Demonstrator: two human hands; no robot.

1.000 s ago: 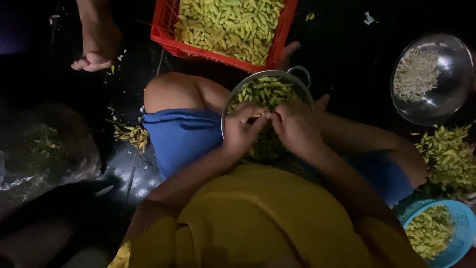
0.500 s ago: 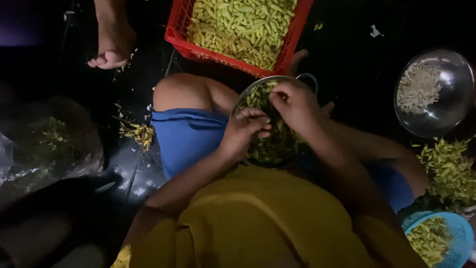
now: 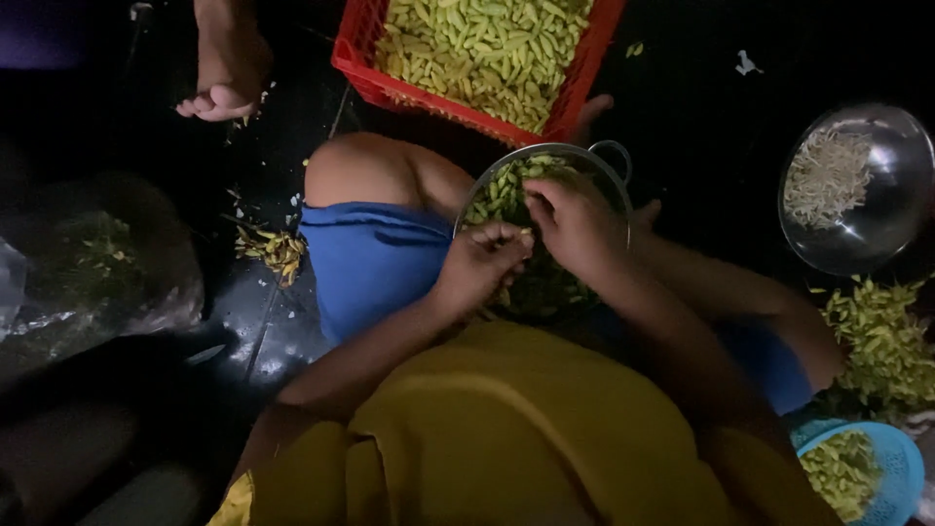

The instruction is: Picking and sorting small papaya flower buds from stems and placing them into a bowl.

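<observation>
A round metal bowl with a side handle rests in my lap, full of green pods. My left hand hovers over its near rim, fingers pinched on one pod. My right hand lies over the middle of the bowl, fingers curled down onto the same pod between the two hands. My blue shorts and bare knee are to the left of the bowl.
A red plastic crate heaped with green pods stands just beyond the bowl. At right are a steel bowl of pale shreds, a loose pod pile and a blue basket. Another person's bare foot is top left; scraps lie on the floor.
The view has shifted down a little. My right hand has moved forward over the bowl while my left stays pinched at the near rim.
</observation>
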